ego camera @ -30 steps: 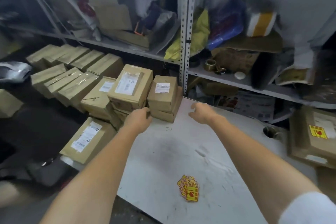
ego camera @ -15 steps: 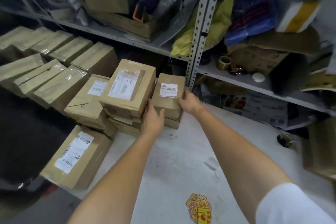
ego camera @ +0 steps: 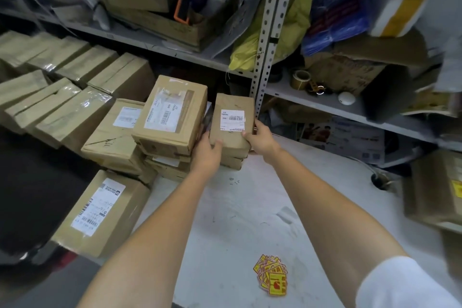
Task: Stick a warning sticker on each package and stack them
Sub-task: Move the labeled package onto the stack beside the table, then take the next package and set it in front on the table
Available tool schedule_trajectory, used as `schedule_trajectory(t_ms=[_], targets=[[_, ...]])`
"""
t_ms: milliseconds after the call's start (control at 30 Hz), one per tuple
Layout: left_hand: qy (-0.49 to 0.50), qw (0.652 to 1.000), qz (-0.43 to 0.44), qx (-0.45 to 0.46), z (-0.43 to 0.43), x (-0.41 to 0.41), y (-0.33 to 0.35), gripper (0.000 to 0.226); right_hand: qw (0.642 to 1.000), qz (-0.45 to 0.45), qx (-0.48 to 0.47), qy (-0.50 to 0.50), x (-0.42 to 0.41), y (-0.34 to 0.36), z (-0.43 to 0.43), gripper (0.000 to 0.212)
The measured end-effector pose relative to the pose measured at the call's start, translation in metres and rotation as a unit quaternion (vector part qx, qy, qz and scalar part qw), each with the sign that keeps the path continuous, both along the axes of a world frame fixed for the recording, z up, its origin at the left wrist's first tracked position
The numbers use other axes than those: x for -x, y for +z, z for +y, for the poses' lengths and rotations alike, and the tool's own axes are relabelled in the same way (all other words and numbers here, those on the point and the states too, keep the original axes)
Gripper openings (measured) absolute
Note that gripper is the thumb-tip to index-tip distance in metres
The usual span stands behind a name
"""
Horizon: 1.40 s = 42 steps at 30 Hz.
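Small brown box (ego camera: 231,122), white barcode label on top (text upside down), left hand (ego camera: 207,152) and right hand (ego camera: 261,139) gripping its sides, fingers curled.

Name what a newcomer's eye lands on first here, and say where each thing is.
The left hand and right hand grip a small brown package atop a short stack at the far edge of the white table. A pile of yellow warning stickers lies near the table's front edge, and labelled boxes crowd the left.
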<state>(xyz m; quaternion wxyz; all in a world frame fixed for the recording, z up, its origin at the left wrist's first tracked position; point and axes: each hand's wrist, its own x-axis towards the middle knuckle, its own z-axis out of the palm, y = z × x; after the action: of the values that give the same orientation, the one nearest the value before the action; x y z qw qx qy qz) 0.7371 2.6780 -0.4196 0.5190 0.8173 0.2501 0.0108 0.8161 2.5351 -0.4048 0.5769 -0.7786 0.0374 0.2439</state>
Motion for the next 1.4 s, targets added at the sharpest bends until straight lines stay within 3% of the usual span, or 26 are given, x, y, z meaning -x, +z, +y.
schedule_trajectory(t_ms=[300,433,733,867,1100,1400], targets=[[-0.052,0.998,-0.001,0.033,-0.064,0.021,0.011,0.046,1.000,0.018,-0.017,-0.011,0.059,0.003,-0.082,0.054],[-0.080,0.995,-0.007,0.058,-0.117,0.050,0.007,0.042,0.998,0.036,-0.016,-0.041,0.093,-0.003,-0.142,0.060],[-0.099,0.993,0.024,0.054,-0.269,0.132,-0.021,0.035,0.998,0.007,0.028,-0.055,0.174,-0.040,-0.297,0.043],[-0.115,0.990,0.050,0.064,-0.315,0.166,-0.040,0.036,0.997,0.040,0.029,-0.053,0.206,-0.062,-0.345,0.049],[-0.159,0.980,0.084,0.079,-0.350,0.193,-0.068,0.054,0.993,0.068,0.041,-0.086,0.244,-0.091,-0.384,0.060],[-0.170,0.977,0.104,0.074,-0.357,0.202,-0.092,0.058,0.991,0.083,0.067,-0.077,0.264,-0.103,-0.386,0.050]])
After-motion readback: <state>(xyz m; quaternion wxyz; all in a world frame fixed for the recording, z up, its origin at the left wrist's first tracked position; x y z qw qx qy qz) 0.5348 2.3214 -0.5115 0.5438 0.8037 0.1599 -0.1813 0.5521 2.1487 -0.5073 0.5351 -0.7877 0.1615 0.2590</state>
